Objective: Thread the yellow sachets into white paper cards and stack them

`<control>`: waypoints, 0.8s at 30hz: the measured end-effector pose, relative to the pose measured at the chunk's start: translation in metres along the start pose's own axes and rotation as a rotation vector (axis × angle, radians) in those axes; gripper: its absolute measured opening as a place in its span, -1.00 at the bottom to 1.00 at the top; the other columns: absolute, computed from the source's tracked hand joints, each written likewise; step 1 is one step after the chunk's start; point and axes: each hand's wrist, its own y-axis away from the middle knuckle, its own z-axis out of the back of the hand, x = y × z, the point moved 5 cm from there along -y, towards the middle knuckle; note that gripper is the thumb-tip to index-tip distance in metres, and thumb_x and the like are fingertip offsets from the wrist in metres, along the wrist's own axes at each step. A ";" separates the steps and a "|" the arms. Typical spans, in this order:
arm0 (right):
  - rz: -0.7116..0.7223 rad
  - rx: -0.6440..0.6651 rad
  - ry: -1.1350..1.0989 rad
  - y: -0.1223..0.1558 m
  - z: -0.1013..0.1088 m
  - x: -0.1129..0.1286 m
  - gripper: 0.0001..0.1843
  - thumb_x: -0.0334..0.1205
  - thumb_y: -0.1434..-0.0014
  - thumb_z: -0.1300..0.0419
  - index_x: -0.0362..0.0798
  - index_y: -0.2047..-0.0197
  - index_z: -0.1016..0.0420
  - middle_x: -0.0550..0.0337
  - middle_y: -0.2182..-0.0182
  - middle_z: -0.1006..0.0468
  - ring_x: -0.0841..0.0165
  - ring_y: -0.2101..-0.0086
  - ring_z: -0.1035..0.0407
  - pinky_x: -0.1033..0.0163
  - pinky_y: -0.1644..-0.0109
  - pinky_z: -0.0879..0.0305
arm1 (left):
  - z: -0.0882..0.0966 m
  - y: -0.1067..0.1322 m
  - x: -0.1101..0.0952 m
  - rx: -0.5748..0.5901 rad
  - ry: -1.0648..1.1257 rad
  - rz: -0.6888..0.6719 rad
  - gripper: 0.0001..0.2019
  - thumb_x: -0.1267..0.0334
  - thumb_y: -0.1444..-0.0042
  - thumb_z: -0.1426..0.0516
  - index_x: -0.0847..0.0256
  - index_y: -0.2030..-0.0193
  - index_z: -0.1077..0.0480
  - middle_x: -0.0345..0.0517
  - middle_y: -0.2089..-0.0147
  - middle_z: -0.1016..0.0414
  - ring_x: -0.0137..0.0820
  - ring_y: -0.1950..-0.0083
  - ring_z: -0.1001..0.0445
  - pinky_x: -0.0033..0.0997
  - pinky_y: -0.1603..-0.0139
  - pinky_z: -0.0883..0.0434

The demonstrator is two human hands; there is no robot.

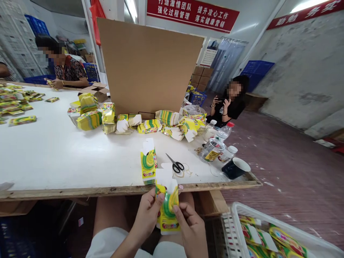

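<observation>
A yellow and green printed carton [170,206] with white flaps standing up at its top is between my hands, over my lap in front of the table edge. My left hand [147,211] pinches its left side, thumb on the front. On the right side, my right hand [190,224] grips it with thumb and fingers. Just beyond, a stack of similar flat cartons [148,163] rests on the table near the edge. Black-handled scissors [176,165] lie to the right of that stack, beside some loose rubber bands [186,171].
Bundles of flat cartons [90,119] line the table before a tall cardboard sheet [150,68]. At right stand a dark mug [232,170], a clear jar [211,150] and bottles [227,130]. A white basket [233,218] holds filled packs. Two people [71,70] [231,100] sit beyond.
</observation>
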 end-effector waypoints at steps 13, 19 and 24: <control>0.108 0.151 0.105 0.004 0.033 0.034 -0.64 -0.02 -0.19 -0.27 0.09 -0.04 -0.45 0.09 0.19 -0.60 0.26 0.23 -0.51 0.26 0.18 -0.46 | -0.013 0.015 -0.005 0.361 -0.143 0.088 -0.52 0.23 -0.13 -0.26 0.16 -0.18 -0.29 0.00 0.13 -0.57 -0.34 0.13 -0.53 -0.43 0.13 -0.40; 0.234 0.131 0.246 -0.003 0.030 0.051 -0.73 0.00 -0.21 -0.23 -0.02 0.39 -0.51 0.22 0.49 -0.47 0.36 0.44 -0.37 0.37 0.39 -0.33 | -0.014 0.021 -0.003 0.388 0.008 0.207 -0.34 0.24 0.01 -0.36 0.09 -0.21 -0.20 -0.05 0.19 -0.57 -0.40 0.29 -0.54 -0.51 0.31 -0.38; 0.271 -0.035 0.136 -0.009 0.031 0.052 -0.71 -0.02 -0.13 -0.31 0.05 0.11 -0.55 0.04 0.18 -0.62 0.17 0.17 -0.52 0.17 0.10 -0.46 | -0.009 0.015 -0.006 0.337 -0.071 0.161 -0.41 0.25 -0.03 -0.33 0.12 -0.21 -0.30 0.02 0.13 -0.59 -0.29 0.19 -0.57 -0.42 0.21 -0.44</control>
